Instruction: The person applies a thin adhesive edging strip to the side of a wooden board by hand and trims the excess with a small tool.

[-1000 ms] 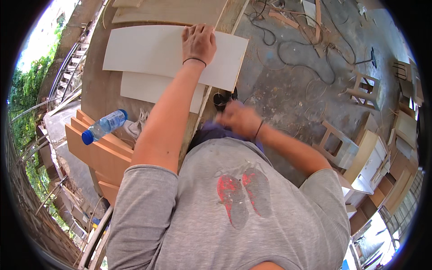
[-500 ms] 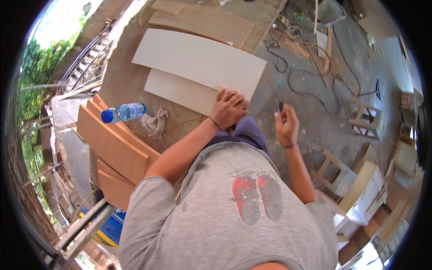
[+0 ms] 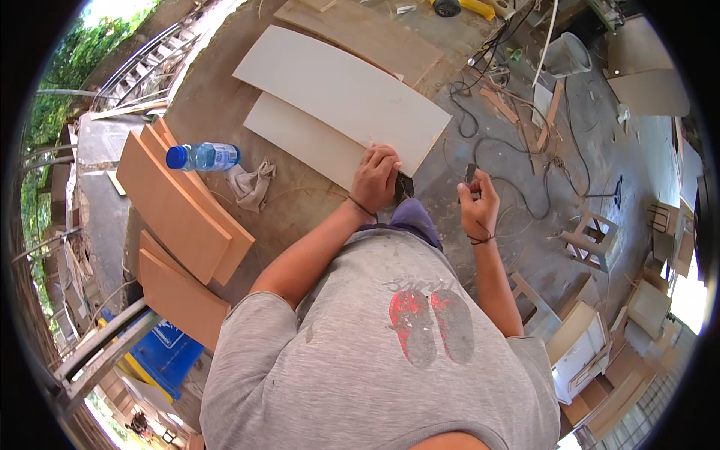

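Note:
Two pale white panels overlap on the floor ahead of me, the upper white panel [image 3: 337, 90] partly covering the lower white panel [image 3: 296, 142]. My left hand [image 3: 376, 176] is at the near edge of the upper one, its fingers bent over that edge; the fingertips are partly hidden. Off to the right, apart from the panels, my right hand [image 3: 480, 206] pinches a small dark flat piece [image 3: 470, 173] between thumb and fingers. Its exact kind does not show. A dark shoe [image 3: 405, 187] is partly visible beside my left hand.
Orange-brown boards [image 3: 176, 210] are stacked at left, with a water bottle [image 3: 204, 157] on them and a crumpled rag [image 3: 252, 184] alongside. Black cables [image 3: 517, 187] and wood scraps [image 3: 551, 116] lie on the floor at right, near a small wooden stool frame [image 3: 592, 240].
The view has shifted, bringing a yellow tool into sight at the top. My left hand's fingers have drawn closer together at the panel edge. My right hand still holds the dark piece.

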The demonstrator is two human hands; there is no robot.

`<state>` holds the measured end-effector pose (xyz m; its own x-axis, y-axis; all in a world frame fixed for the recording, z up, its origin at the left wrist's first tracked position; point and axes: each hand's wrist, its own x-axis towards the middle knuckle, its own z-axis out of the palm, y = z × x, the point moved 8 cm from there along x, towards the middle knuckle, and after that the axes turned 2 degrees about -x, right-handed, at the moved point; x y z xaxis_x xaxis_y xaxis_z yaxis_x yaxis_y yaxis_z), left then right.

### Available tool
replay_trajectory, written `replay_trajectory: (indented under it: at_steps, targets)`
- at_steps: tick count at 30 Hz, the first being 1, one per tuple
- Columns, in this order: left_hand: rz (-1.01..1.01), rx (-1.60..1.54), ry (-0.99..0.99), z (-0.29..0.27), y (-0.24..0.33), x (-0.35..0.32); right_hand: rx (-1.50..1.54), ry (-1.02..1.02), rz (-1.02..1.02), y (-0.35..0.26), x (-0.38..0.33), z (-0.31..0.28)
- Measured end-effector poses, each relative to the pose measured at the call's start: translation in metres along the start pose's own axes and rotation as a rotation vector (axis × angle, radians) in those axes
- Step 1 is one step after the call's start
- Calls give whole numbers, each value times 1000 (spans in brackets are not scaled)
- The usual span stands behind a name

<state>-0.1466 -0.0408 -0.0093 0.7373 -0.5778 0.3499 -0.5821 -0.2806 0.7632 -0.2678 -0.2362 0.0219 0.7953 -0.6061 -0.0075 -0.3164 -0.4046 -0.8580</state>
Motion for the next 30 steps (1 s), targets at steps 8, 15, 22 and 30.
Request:
replay_trajectory:
  at_steps: [8, 15, 22, 30]
  targets:
    - [136, 197, -218, 15, 15, -21, 65, -187, 44, 4, 37, 16]
    - [61, 176, -232, 10, 22, -20, 120, -281, -89, 18, 84, 20]
    - [-672, -133, 437, -3, -14, -39, 269, -712, 247, 61, 137, 65]
    - [-1105, -625, 711, 2, -46, -41, 550, -1010, 413, 18, 123, 65]
